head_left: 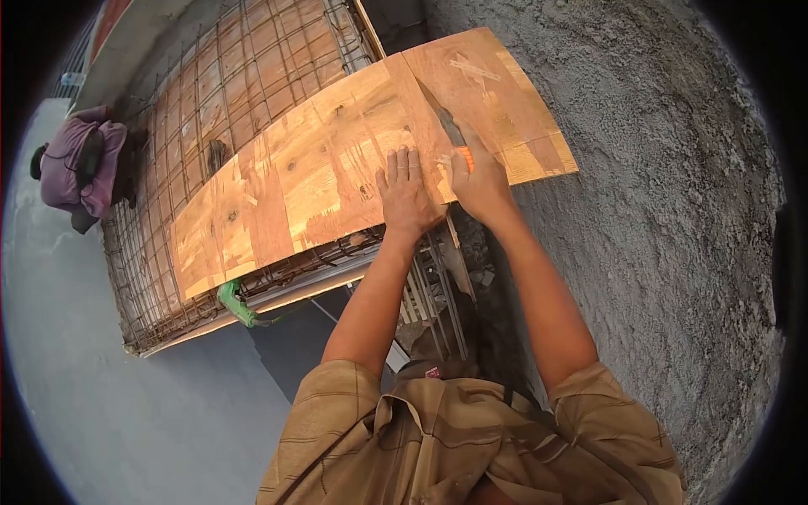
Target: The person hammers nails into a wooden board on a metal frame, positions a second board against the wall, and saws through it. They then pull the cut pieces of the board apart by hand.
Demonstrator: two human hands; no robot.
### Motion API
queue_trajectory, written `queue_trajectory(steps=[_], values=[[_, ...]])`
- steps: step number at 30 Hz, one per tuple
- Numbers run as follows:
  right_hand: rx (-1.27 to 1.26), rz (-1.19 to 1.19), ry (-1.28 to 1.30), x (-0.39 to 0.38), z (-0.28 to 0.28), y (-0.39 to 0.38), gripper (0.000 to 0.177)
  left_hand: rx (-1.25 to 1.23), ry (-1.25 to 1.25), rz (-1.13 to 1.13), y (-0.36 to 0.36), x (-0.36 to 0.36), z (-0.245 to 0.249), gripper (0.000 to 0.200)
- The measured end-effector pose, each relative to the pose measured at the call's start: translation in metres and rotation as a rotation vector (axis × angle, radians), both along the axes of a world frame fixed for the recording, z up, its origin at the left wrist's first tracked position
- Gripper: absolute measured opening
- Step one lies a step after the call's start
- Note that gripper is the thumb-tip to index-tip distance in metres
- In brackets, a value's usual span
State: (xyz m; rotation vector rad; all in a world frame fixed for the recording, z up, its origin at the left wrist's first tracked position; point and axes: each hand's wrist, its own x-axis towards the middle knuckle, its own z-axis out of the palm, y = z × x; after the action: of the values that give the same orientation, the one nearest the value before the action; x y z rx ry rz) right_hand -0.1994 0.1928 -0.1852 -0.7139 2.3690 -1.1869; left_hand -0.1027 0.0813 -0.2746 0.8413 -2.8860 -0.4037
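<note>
A long plywood sheet [311,160] lies across a grid of steel bars. My right hand [482,181] is closed on the orange handle of a hand saw [452,128], whose blade points away from me along a dark line across the sheet. Just left of the saw, my left hand [406,192] presses on the plywood near its close edge, fingers stretched out and holding nothing. Whether the blade sits in a cut all along that line, I cannot tell.
A rough grey wall [640,194] rises on the right. Under the sheet spreads the rebar grid [244,67]. A green power tool [236,301] is at the sheet's lower left edge. Another person [80,168] bends over at the far left.
</note>
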Motion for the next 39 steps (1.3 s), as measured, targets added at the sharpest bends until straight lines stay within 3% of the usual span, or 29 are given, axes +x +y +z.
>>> queue_trajectory(steps=[3, 6, 9, 11, 12, 15, 18, 19, 21, 22, 23, 25, 28, 30, 33, 34, 36, 39], values=[[0.004, -0.036, -0.004, -0.031, -0.025, -0.049, 0.056, -0.020, -0.020, -0.013, -0.006, -0.003, 0.000, 0.102], [-0.170, -0.042, 0.104, 0.064, 0.010, 0.049, 0.056, 0.032, -0.054, 0.012, 0.005, 0.013, 0.006, 0.100], [-0.148, -0.020, -0.006, 0.075, 0.045, 0.070, 0.057, 0.016, -0.065, 0.015, 0.008, 0.017, -0.002, 0.102], [0.016, -0.007, -0.184, 0.034, 0.043, 0.030, 0.055, 0.012, -0.008, 0.026, 0.002, 0.003, -0.003, 0.102], [0.067, 0.008, -0.065, 0.003, 0.010, -0.005, 0.055, -0.029, -0.045, 0.008, 0.000, 0.004, -0.006, 0.101], [0.057, 0.011, -0.021, -0.024, -0.021, -0.042, 0.056, 0.029, -0.045, 0.030, 0.000, 0.001, 0.000, 0.101], [-0.162, -0.025, -0.050, 0.070, 0.036, 0.076, 0.059, 0.055, -0.080, 0.024, 0.011, 0.016, 0.001, 0.102], [-0.290, 0.018, 0.152, 0.090, 0.039, 0.107, 0.059, 0.041, -0.044, 0.032, 0.003, 0.004, 0.003, 0.102], [-0.278, -0.014, 0.018, 0.084, 0.046, 0.100, 0.058, 0.038, -0.066, 0.029, 0.011, 0.020, 0.000, 0.100], [-0.114, -0.010, -0.042, 0.063, 0.039, 0.078, 0.057, 0.030, -0.034, 0.024, 0.012, 0.017, -0.003, 0.100], [0.027, 0.000, -0.083, 0.027, 0.029, 0.034, 0.056, 0.000, 0.019, 0.026, 0.003, 0.004, -0.003, 0.100], [0.067, 0.001, -0.028, -0.021, -0.002, -0.041, 0.056, -0.013, -0.018, 0.025, 0.005, 0.008, 0.000, 0.098], [0.010, -0.019, 0.020, 0.005, -0.010, 0.005, 0.055, 0.000, -0.021, -0.004, 0.009, 0.006, 0.002, 0.096], [-0.161, -0.016, -0.041, 0.065, 0.035, 0.079, 0.056, -0.015, 0.028, -0.006, 0.003, 0.011, 0.002, 0.096], [-0.169, -0.042, -0.119, 0.065, 0.051, 0.084, 0.058, -0.023, 0.017, 0.026, 0.000, 0.003, 0.000, 0.095], [-0.141, 0.023, 0.060, 0.042, 0.033, 0.059, 0.059, 0.013, 0.055, 0.040, 0.001, 0.002, -0.001, 0.095], [0.073, 0.007, 0.103, -0.016, -0.025, -0.017, 0.059, 0.017, 0.021, 0.033, 0.005, 0.002, 0.002, 0.096], [0.035, -0.006, 0.065, -0.010, -0.026, -0.023, 0.061, -0.023, 0.035, 0.030, -0.001, -0.008, 0.001, 0.096]])
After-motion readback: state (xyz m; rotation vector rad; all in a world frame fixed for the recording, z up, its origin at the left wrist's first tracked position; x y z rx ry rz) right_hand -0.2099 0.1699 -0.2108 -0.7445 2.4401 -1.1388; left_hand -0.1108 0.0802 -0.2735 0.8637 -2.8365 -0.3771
